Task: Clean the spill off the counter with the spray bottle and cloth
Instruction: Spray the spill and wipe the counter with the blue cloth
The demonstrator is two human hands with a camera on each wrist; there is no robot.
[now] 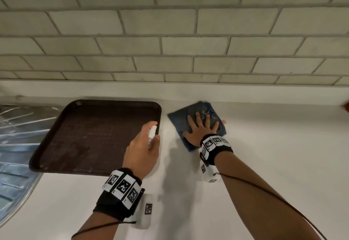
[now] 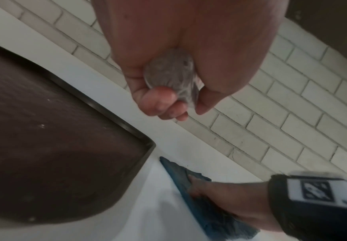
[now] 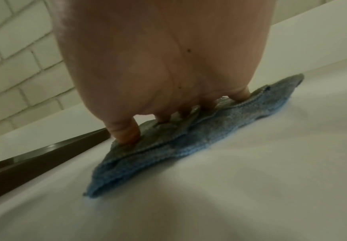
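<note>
The right hand (image 1: 201, 129) is pressing flat on the blue cloth (image 1: 181, 120), its fingers (image 3: 125, 132) spread straight and bearing down on the fabric rather than gripping it; the cloth is lying on the white table (image 1: 264, 154) toward the far edge, just right of the brown tray (image 1: 56, 126) and near the tiled wall (image 1: 170, 32). The left hand (image 1: 143, 151) is hanging over the near right corner of the tray, its fingers (image 2: 160, 101) curling round a small clear spray bottle (image 2: 170, 73), with the white nozzle (image 1: 152, 132) sticking up above the fist. The cloth is looking soft, folded and limp, with creases bunching under the fingertips, so it is probably best handled by a flat palm pushing it along, or pinched at a free corner to lift it. The bottle is appearing light, smooth and small enough to sit inside one hand, and is likely slippery if wet; holding it round the body with a finger free for the top seems right. A tiny reddish mark (image 1: 223, 121) is showing just beside the right edge of the cloth, possibly what is left of the spill, though it is too small to tell. The table is looking smooth and glossy, so the cloth should be sliding easily. A metal draining board (image 1: 18, 135) is lying at the far left.
</note>
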